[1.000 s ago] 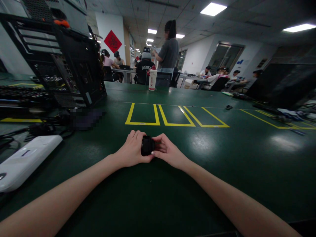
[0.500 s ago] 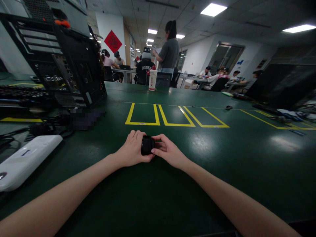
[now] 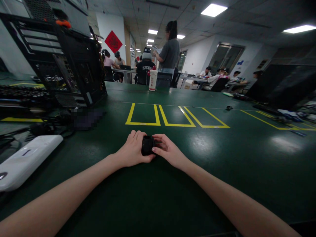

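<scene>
A small black blocky object [image 3: 147, 145] with rounded edges sits between my two hands, low over the green table [image 3: 153, 204]; its exact kind is too dark to make out. My left hand [image 3: 134, 148] is wrapped round its left side, thumb along the near edge. From the right, my right hand [image 3: 168, 149] pinches it, with the thumb in front and the fingers behind. Whether the object touches the table I cannot tell. Just beyond the hands, yellow tape outlines [image 3: 143, 124] mark the tabletop.
At left stand an open black computer case [image 3: 81, 62], dark cables [image 3: 14, 135] and a white oblong device [image 3: 31, 161]. A white cup [image 3: 152, 80] stands at the table's far edge. Monitors [image 3: 286, 89] and cables are at right. Several people sit or stand beyond.
Both hands keep their hold on the black object in nearly the same spot. The right fingertips have shifted very slightly; the whole view has drifted a touch.
</scene>
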`<state>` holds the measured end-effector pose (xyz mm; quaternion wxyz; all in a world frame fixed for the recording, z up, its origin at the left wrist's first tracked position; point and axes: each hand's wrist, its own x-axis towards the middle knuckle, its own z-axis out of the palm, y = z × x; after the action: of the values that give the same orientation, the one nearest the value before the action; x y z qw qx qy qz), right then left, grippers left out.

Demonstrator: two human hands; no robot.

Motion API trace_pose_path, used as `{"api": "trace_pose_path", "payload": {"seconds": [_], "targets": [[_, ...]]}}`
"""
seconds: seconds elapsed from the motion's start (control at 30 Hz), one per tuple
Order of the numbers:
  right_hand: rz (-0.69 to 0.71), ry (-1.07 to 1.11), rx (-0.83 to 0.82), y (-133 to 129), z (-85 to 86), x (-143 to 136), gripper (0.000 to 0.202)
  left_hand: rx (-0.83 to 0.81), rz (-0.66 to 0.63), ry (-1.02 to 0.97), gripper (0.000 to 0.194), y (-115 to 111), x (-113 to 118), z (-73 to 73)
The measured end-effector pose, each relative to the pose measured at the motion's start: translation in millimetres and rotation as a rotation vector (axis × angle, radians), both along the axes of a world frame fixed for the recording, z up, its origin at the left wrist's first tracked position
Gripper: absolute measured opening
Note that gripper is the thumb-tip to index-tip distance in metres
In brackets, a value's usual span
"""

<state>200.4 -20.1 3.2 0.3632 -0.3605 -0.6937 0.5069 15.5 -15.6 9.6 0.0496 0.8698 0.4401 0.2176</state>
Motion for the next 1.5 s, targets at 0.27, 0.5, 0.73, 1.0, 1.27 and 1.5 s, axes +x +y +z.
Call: {"api": "trace_pose_path", "payload": {"seconds": [0.27, 0.5, 0.73, 1.0, 1.27, 1.5], "targets": [[0.070, 0.073, -0.068, -1.3, 0.0, 1.9, 0.029, -0.019, -0.003, 0.001, 0.058, -1.1, 0.0, 2.1], [-0.014, -0.016, 0.010, -2.7, 3.2, -0.3, 0.035, -0.019, -0.004, -0.018, 0.059, 1.2, -0.9, -0.9], [0.084, 0.080, -0.060, -2.9, 2.8, 1.5, 0.034, 0.004, -0.004, -0.005, 0.058, 0.7, -0.3, 0.0], [0.024, 0.074, 0.004, -1.5, -0.2, -1.0, 0.026, 0.012, -0.001, 0.001, 0.058, 0.5, 1.6, 0.2], [0.090, 0.063, -0.065, -3.1, 4.0, 2.3, 0.036, 0.000, -0.008, -0.020, 0.058, 0.6, 0.3, -0.1], [0.057, 0.080, -0.055, -3.2, 1.8, -0.1, 0.026, -0.005, -0.012, -0.039, 0.057, 1.5, -0.5, -1.6]]}}
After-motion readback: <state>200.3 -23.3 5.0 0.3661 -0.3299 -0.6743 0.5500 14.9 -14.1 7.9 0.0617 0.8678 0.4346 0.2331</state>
